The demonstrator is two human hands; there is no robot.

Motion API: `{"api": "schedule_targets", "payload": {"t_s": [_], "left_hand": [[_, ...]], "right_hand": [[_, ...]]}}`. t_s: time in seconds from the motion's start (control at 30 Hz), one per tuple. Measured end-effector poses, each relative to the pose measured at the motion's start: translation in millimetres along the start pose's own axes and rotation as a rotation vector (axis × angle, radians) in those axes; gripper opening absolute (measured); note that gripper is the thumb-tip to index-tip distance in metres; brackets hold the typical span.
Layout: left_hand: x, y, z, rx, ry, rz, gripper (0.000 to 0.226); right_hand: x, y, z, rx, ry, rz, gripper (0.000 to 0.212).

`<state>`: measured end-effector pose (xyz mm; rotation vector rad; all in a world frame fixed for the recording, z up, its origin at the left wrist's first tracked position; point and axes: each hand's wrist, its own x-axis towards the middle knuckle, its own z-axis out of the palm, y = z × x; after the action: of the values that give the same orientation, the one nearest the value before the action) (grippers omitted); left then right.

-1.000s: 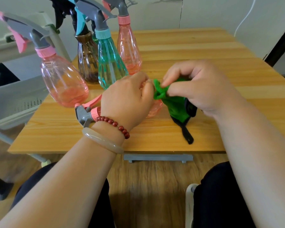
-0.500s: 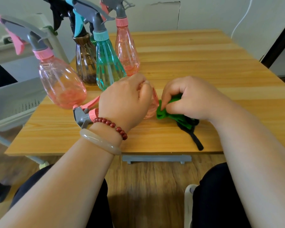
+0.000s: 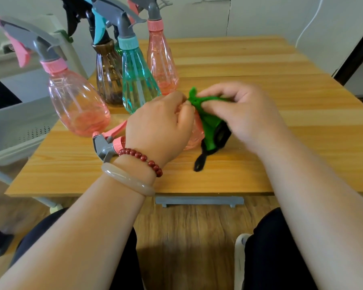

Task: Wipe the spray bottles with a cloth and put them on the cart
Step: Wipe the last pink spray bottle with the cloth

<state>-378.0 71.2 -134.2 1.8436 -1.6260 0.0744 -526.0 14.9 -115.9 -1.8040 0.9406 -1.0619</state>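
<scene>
The left hand [image 3: 159, 128] curls its fingers round a pink clear plastic spray bottle [image 3: 194, 138] lying on its side on the wooden table [image 3: 71, 174]. The right hand [image 3: 245, 114] pinches a green cloth [image 3: 205, 116] against the bottle's base. The round body could roll or slip from a loose hold, and a wide wiping stroke might topple the crowded standing bottles. Five bottles are plainly in view: this one, a round pink one [image 3: 78, 105], a brown one [image 3: 109, 78], a teal one [image 3: 137, 84] and a slim pink one [image 3: 161, 61]. There is one cloth and one grey plastic cart [image 3: 19, 122], with no bottle visible on it.
</scene>
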Motion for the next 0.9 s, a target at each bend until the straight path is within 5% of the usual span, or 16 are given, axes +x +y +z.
{"api": "schedule_targets", "payload": {"t_s": [0.13,0.3,0.43,0.57,0.73,0.9], "left_hand": [[-0.5,-0.1,-0.6,0.007,0.007,-0.001,0.042],[0.7,0.3,-0.2,-0.008,0.005,-0.001,0.038],[-0.2,-0.4,0.3,-0.005,0.006,0.003,0.041],[-0.2,0.3,-0.4,-0.004,0.007,0.004,0.04],[-2.2,2.4,-1.0,-0.011,0.005,-0.004,0.036],[-1.2,2.5,-2.8,-0.002,-0.002,-0.005,0.031]], "right_hand": [[2.5,6.5,3.6,-0.255,-0.09,0.121,0.021],[0.6,-2.8,1.2,-0.145,-0.053,0.057,0.025],[-0.5,1.3,-1.2,-0.314,-0.132,0.189,0.017],[-2.2,-6.7,-6.2,-0.057,-0.096,0.138,0.026],[-4.1,-2.0,-10.2,-0.31,-0.247,0.269,0.012],[-5.0,-16.7,-20.8,-0.179,-0.239,0.204,0.013]]}}
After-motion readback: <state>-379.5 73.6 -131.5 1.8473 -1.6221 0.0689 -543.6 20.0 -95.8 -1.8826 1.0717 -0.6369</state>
